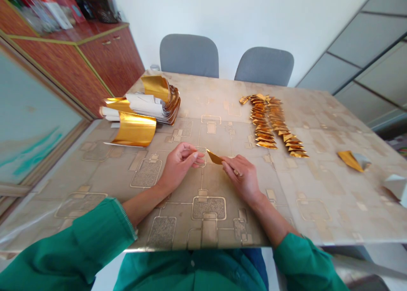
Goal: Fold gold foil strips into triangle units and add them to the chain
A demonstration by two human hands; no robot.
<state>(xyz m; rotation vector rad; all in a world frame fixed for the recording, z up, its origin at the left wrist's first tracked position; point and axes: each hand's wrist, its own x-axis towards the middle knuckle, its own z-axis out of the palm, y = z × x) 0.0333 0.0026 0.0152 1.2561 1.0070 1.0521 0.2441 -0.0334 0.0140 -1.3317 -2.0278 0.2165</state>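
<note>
A small folded gold paper piece (214, 157) lies low over the beige patterned table (318, 198) between my hands. My right hand (241, 176) pinches its right end with fingers closed. My left hand (179, 164) has its fingertips pinched together just left of the piece; I cannot tell if it touches the piece. A stack of curled gold foil sheets (143, 109) lies at the left of the table. Several folded gold pieces (273, 126) lie in two rows at the far right of centre.
Two grey chairs (189, 56) (264, 65) stand behind the table. A wooden cabinet (104, 58) is at the left. A loose gold and white sheet (352, 160) and a white sheet (397, 188) lie near the right edge.
</note>
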